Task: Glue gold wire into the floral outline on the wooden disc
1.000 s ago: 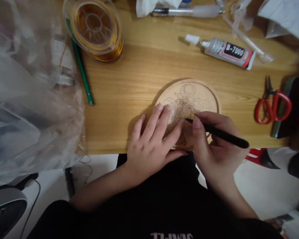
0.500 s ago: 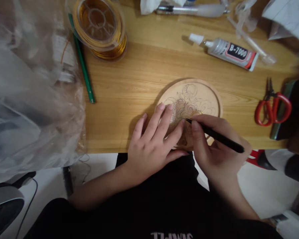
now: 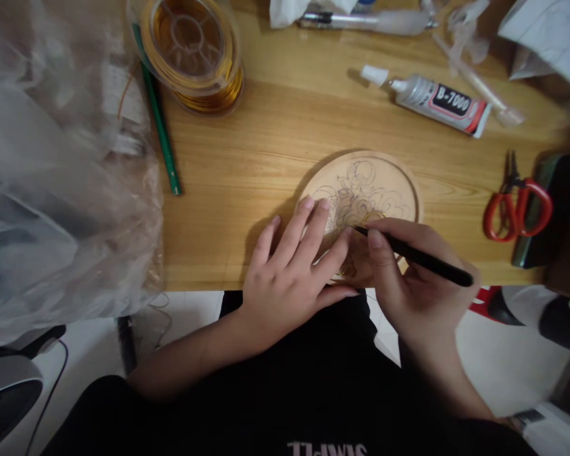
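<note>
A round wooden plate [image 3: 418,190] with a raised rim lies at the table's front edge, its face covered in a dark line drawing. My left hand [image 3: 287,278] rests palm down over the plate's left side, fingers spread. In my right hand [image 3: 420,294] are slim black tweezers [image 3: 430,260], held like a pen. Their tip meets the plate near my left index fingertip; whether it pinches anything is too small to see. A curl of thin gold wire [image 3: 374,216] shows on the plate just beyond my right fingers.
A spool of gold wire [image 3: 209,95] and a green pencil [image 3: 159,126] lie at back left, beside a large clear plastic bag [image 3: 66,190]. A B-7000 glue tube [image 3: 441,104], red-handled pliers [image 3: 517,206] and a dark phone-like object [image 3: 534,240] are on the right.
The back end of the tweezers has swung slightly right and up as my right hand shifted a little. The left hand stays in place.
</note>
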A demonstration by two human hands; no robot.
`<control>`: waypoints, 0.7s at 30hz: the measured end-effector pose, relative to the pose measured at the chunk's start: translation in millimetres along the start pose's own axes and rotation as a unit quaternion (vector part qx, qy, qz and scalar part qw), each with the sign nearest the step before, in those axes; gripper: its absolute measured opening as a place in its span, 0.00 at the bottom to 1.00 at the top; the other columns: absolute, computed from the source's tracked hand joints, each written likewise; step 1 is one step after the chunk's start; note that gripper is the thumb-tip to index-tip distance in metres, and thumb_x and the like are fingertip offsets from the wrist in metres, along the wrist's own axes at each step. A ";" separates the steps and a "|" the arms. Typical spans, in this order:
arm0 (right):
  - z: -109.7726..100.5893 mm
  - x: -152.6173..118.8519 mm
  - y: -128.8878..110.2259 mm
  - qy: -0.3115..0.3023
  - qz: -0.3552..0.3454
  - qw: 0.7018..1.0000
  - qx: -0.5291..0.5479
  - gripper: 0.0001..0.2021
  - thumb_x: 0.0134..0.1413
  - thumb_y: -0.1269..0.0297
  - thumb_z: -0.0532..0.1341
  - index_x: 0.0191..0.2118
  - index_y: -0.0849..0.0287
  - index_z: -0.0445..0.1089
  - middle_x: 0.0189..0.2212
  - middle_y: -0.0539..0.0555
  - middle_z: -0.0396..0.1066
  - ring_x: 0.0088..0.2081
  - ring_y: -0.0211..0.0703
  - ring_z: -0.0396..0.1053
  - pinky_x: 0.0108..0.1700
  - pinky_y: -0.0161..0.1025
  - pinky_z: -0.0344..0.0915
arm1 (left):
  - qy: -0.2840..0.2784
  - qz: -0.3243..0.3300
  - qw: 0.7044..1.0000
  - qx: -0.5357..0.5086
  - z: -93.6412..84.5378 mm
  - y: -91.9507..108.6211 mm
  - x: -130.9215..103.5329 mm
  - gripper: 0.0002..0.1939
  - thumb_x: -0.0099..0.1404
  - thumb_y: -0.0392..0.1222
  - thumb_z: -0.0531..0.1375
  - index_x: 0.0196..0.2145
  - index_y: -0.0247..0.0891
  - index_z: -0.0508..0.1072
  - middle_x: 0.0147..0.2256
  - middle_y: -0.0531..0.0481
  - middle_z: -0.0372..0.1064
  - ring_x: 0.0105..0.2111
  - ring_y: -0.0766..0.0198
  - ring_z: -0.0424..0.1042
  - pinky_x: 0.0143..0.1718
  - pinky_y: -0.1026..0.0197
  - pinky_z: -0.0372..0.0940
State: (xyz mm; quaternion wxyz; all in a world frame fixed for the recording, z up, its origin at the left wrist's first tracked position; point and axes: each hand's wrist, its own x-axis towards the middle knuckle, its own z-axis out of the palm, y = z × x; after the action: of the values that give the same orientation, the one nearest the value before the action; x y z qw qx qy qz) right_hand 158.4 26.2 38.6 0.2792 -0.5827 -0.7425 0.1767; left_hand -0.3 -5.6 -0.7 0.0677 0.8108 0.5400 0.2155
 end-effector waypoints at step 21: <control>0.9 -0.9 -0.3 0.011 -0.013 0.999 -0.050 0.09 0.56 0.72 0.65 0.42 0.53 0.74 0.34 0.48 0.79 0.34 0.39 0.78 0.36 0.36 0.76 | -0.006 -0.004 1.000 -0.004 -1.0 -0.2 0.1 0.33 0.70 0.67 0.49 0.59 0.41 0.69 0.63 0.37 0.63 0.63 0.46 0.62 0.59 0.47 0.56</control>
State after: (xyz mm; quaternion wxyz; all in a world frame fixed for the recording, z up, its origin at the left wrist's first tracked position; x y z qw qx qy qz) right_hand 157.8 25.3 37.9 0.2597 -0.5879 -0.7551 0.1292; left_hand -0.9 -5.6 0.1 0.0755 0.8094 0.5422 0.2124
